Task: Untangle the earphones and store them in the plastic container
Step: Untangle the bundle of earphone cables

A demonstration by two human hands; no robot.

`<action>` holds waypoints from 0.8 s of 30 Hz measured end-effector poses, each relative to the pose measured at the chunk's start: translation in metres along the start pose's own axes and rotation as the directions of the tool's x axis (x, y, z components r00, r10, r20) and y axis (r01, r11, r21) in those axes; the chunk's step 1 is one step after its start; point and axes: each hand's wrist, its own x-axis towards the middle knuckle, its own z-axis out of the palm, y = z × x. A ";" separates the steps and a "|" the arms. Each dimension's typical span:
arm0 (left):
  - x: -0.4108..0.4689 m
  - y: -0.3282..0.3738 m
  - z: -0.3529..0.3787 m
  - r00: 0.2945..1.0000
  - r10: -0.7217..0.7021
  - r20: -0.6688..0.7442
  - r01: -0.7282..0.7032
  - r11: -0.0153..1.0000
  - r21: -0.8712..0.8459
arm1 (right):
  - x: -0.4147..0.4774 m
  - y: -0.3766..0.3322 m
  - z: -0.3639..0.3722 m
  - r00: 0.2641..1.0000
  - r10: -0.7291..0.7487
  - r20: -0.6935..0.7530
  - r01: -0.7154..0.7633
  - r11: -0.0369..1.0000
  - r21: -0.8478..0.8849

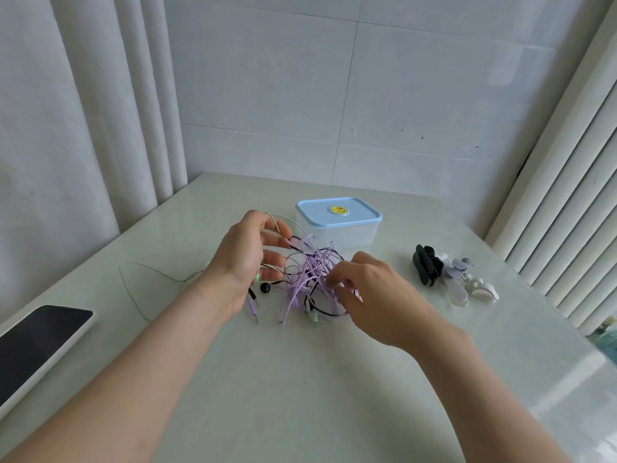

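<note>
Earphones (312, 275): several sets, purple, black, cream and green, knotted in one tangle at mid-surface (300, 379), partly lifted between both hands. Left hand (243, 259) sits at 9 o'clock of the tangle, its grip curled round a cream cord that loops over the fingers, with other strands caught between them. Right hand (370, 295) sits at 4 o'clock, its grip pinching purple strands at the knot's edge. Both hands touch the tangle; neither is clearly nearer. Purple strands run roughly 12 to 6 o'clock, plug ends hanging at the 6 o'clock end just above the surface. One thin green cord trails out toward 9 o'clock, lying flat. Container (340, 235) stands at 12 o'clock, just behind the tangle, blue lid (337, 212) on. Judgement: untangling is at an early stage and nothing appears stored; the lid must come off first. Pulling the hands apart along 9–3 risks tightening the knot; drawing one plug end back through looks safer. Clips (447, 275) lie heaped at 3 o'clock, phone (36, 345) at 8 o'clock.
</note>
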 end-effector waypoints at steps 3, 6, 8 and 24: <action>0.000 0.000 0.001 0.998 0.056 -0.012 -0.057 0.997 -0.045 | 0.001 -0.002 -0.001 0.999 -0.019 -0.033 0.020 1.000 0.015; -0.004 0.001 0.004 0.994 0.105 0.004 -0.105 0.994 -0.029 | 0.002 -0.003 -0.002 0.986 -0.010 -0.165 0.006 1.000 -0.027; -0.006 0.002 0.004 0.989 0.138 0.047 -0.140 0.989 0.052 | 0.002 -0.001 -0.002 0.963 -0.016 -0.269 0.010 1.000 -0.023; -0.008 -0.016 0.009 0.928 0.296 0.227 -0.371 0.796 0.478 | 0.004 -0.002 -0.003 0.883 -0.010 -0.468 0.071 0.991 0.112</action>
